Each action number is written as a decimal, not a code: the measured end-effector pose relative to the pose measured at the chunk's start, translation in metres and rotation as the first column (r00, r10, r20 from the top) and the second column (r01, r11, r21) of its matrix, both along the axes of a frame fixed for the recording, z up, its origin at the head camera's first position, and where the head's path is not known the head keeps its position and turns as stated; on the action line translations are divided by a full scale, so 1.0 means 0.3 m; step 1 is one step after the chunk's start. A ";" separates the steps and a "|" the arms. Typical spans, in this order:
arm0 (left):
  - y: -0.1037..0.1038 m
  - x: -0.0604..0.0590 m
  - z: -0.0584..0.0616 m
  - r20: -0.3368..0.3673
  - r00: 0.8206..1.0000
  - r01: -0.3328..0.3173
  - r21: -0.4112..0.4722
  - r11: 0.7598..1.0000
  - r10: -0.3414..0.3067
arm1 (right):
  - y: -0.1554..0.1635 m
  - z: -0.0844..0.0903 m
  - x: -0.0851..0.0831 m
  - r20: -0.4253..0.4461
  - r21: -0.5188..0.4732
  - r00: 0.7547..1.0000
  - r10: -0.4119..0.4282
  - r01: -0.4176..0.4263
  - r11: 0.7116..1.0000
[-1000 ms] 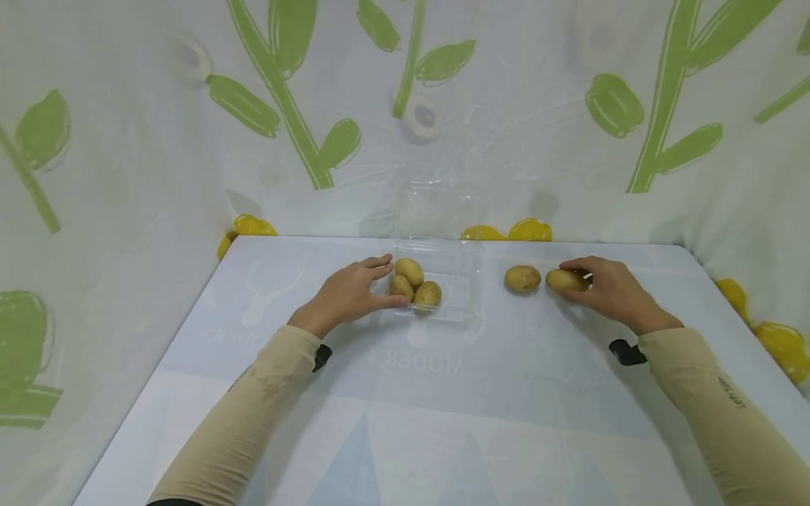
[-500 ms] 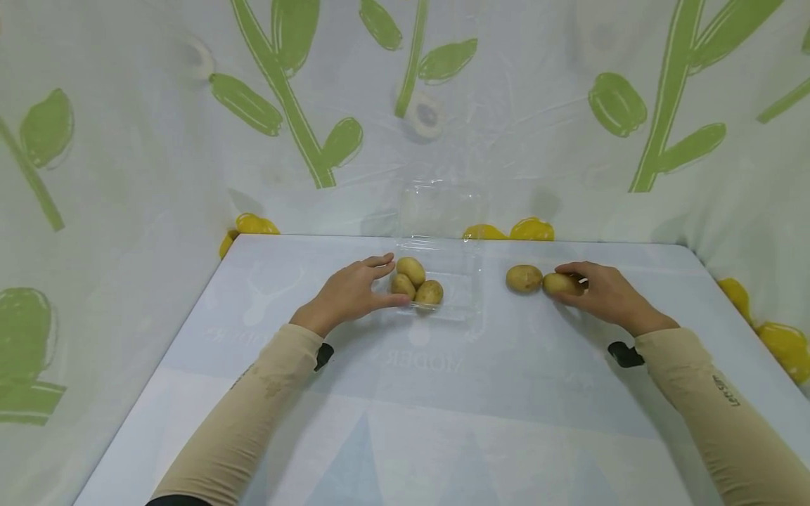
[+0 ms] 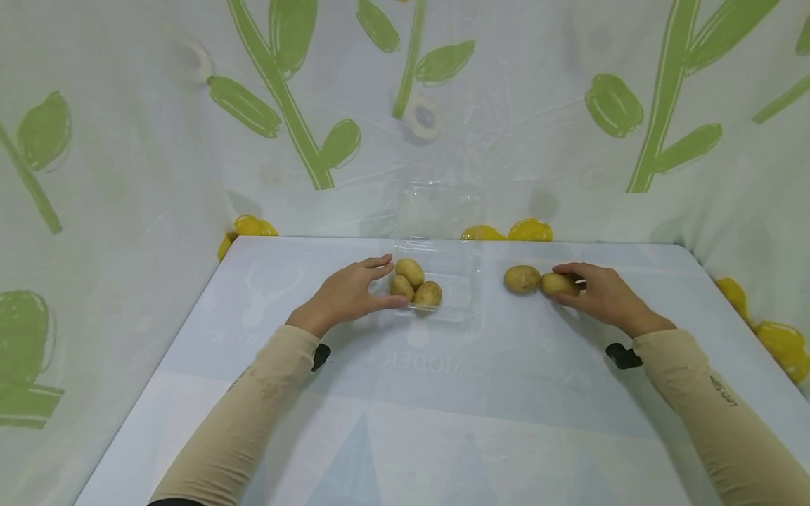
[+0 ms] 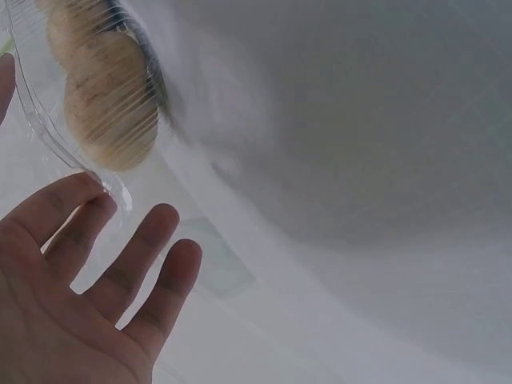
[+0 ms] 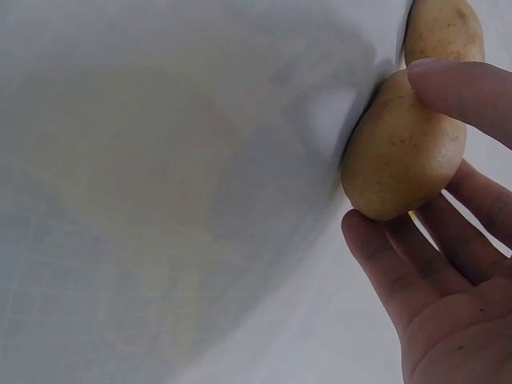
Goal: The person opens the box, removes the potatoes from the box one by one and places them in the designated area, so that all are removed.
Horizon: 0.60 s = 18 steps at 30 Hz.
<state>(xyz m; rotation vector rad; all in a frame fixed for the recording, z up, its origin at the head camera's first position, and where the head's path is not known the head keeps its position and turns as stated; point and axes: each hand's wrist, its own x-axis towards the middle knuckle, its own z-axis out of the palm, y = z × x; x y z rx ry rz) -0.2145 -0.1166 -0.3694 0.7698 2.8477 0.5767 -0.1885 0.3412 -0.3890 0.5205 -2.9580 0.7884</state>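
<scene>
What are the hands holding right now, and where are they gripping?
The right hand pinches a potato around its middle, thumb over, fingers under. The left hand rests open against the clear tray, gripping nothing.

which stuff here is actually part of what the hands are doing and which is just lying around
In use:
right hand gripping a potato
loose potato touching it
left hand at the clear plastic tray
three potatoes in the tray

Just lying about:
yellow pieces behind the table edge
leaf-print sheet
</scene>
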 end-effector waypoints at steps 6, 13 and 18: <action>-0.014 -0.009 -0.010 0.024 1.000 0.015 0.030 0.999 -0.016 | -0.004 0.007 0.007 -0.011 -0.006 1.000 0.010 -0.010 1.000; -0.016 -0.010 -0.018 0.033 0.999 0.004 0.042 0.999 -0.006 | -0.006 0.016 0.011 -0.012 -0.016 1.000 0.018 -0.019 1.000; -0.016 -0.007 -0.018 0.031 1.000 -0.002 0.034 0.999 0.001 | 0.004 0.034 0.011 0.007 -0.010 1.000 0.002 -0.002 1.000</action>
